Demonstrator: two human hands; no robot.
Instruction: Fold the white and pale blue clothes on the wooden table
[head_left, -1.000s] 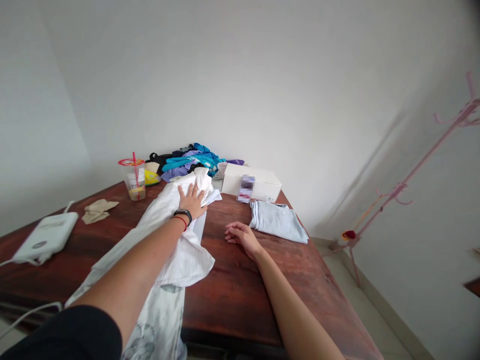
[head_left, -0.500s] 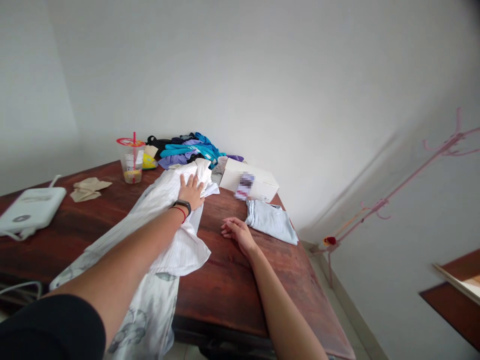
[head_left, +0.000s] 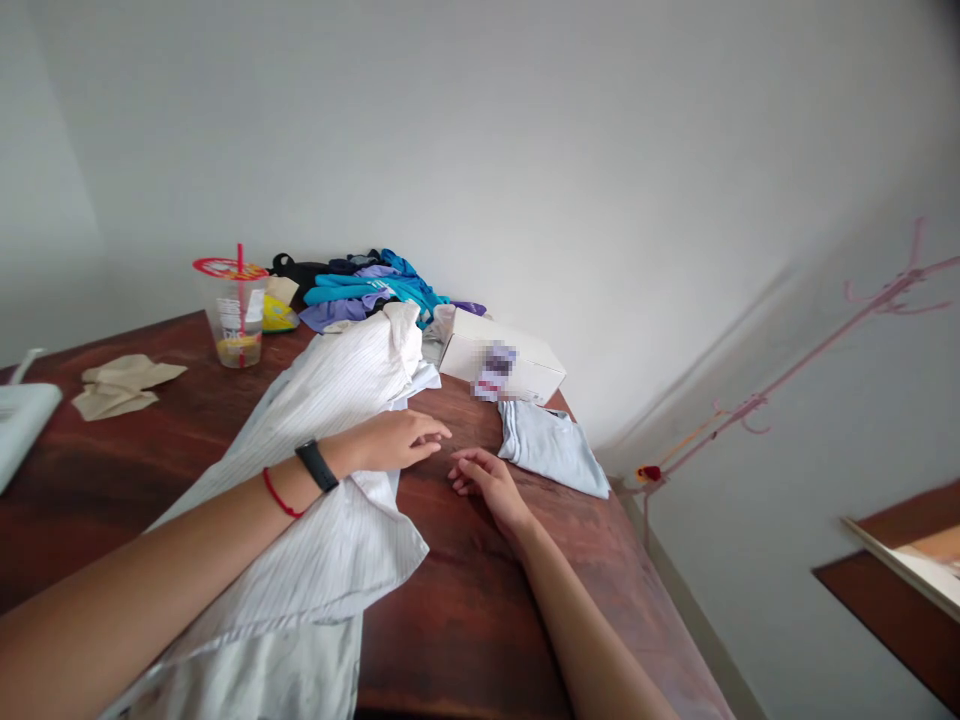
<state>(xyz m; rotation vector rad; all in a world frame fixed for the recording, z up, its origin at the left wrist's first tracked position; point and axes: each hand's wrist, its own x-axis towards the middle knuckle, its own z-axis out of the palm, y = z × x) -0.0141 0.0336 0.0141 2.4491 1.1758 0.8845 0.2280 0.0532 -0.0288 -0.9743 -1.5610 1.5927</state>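
A white striped garment (head_left: 322, 400) lies spread on the dark wooden table (head_left: 442, 590), over another pale cloth. My left hand (head_left: 401, 438), with a black band and red string at the wrist, is over the garment's right edge, fingers loosely bent and pointing right, holding nothing. Just to its right, my right hand (head_left: 484, 480) rests at the bare wood with curled, slightly parted fingers and nothing in them. A folded light blue cloth (head_left: 555, 447) lies beyond my right hand.
Behind are a white box (head_left: 525, 350) and a pile of blue, purple and black clothes (head_left: 375, 290). A plastic cup (head_left: 238, 320), a brown napkin (head_left: 126, 385) and a white device (head_left: 22, 425) stand left. A pink rack (head_left: 795, 375) leans at the right.
My left hand has come off its flat spot on the striped garment and moved right and nearer, close to my right hand. The view has shifted slightly closer to the table.
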